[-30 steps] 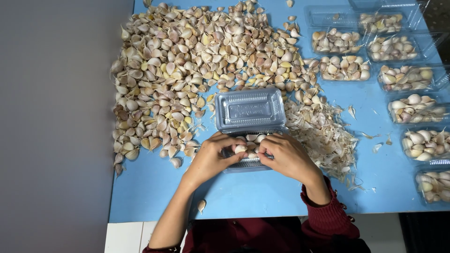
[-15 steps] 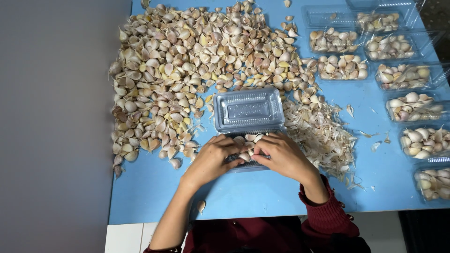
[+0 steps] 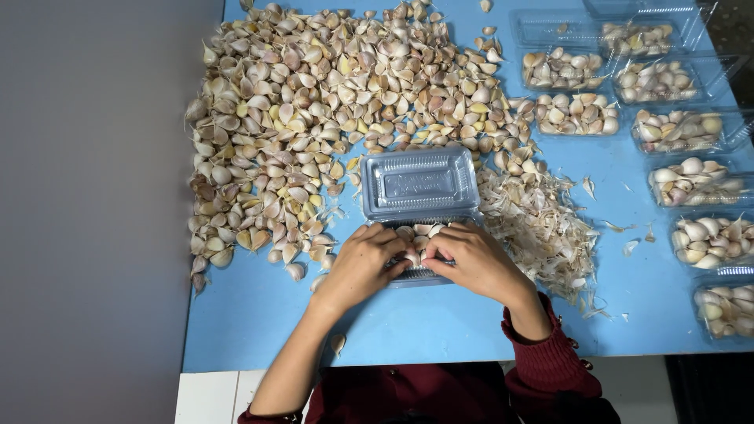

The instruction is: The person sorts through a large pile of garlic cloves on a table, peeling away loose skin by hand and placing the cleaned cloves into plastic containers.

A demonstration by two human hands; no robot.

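Observation:
A clear plastic clamshell box (image 3: 420,184) lies open on the blue table (image 3: 440,322), its lid flat toward the big pile of garlic cloves (image 3: 330,110). The near half of the box holds garlic cloves (image 3: 420,232). My left hand (image 3: 365,263) and my right hand (image 3: 471,259) meet over that near half, fingers curled onto the cloves inside. What the fingertips pinch is hidden between the hands.
A heap of papery garlic skins (image 3: 542,228) lies right of the box. Several clear boxes filled with cloves (image 3: 691,180) line the right edge and back right. A single clove (image 3: 338,342) sits near the front edge. Grey floor lies left of the table.
Both hands have stayed over the near half of the box, with only small finger movements among the cloves.

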